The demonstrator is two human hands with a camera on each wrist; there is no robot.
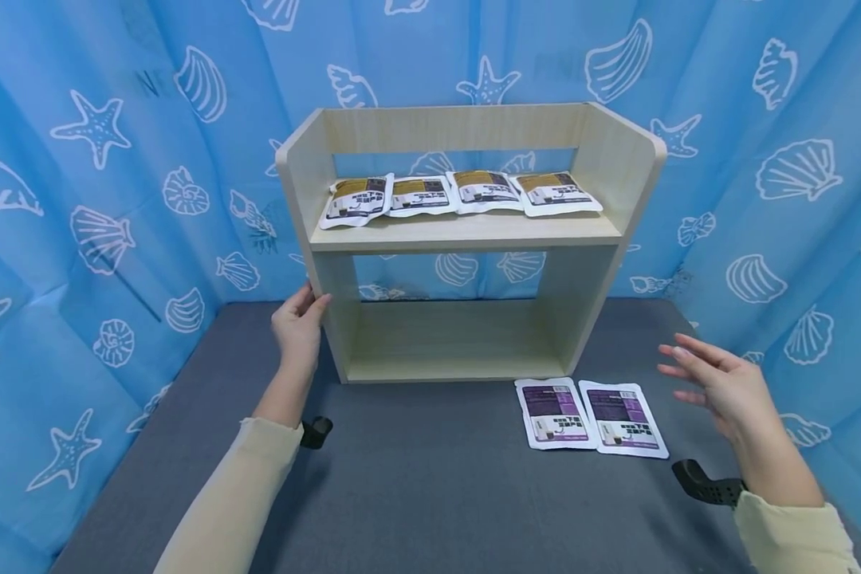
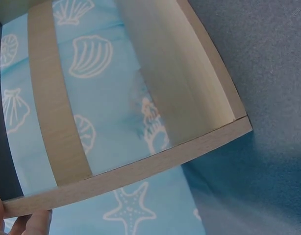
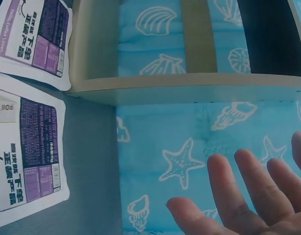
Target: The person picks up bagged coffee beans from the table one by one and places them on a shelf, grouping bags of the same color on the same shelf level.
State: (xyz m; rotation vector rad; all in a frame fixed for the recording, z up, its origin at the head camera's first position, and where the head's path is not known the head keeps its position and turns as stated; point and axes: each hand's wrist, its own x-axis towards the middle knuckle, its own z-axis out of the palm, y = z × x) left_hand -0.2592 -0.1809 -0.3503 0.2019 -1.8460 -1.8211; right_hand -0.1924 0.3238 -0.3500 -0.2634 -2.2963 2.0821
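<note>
My left hand point(image 1: 299, 320) pinches the left side panel of a pale wooden two-tier shelf point(image 1: 466, 231), thumb toward the front edge. In the left wrist view its fingers point(image 2: 38, 223) show at the panel's edge, partly cut off. My right hand point(image 1: 728, 391) hangs in the air to the right of the shelf, fingers spread and holding nothing. Nearest to it on the table lie two white-and-purple packets, a right one point(image 1: 624, 420) and a left one point(image 1: 556, 414), side by side before the shelf's right front corner.
Several white packets with brown-gold tops point(image 1: 422, 195) lie in a row on the upper tier. The shelf stands on a dark grey tabletop point(image 1: 430, 478). Blue curtains point(image 1: 151, 159) with white shell prints hang behind and at both sides.
</note>
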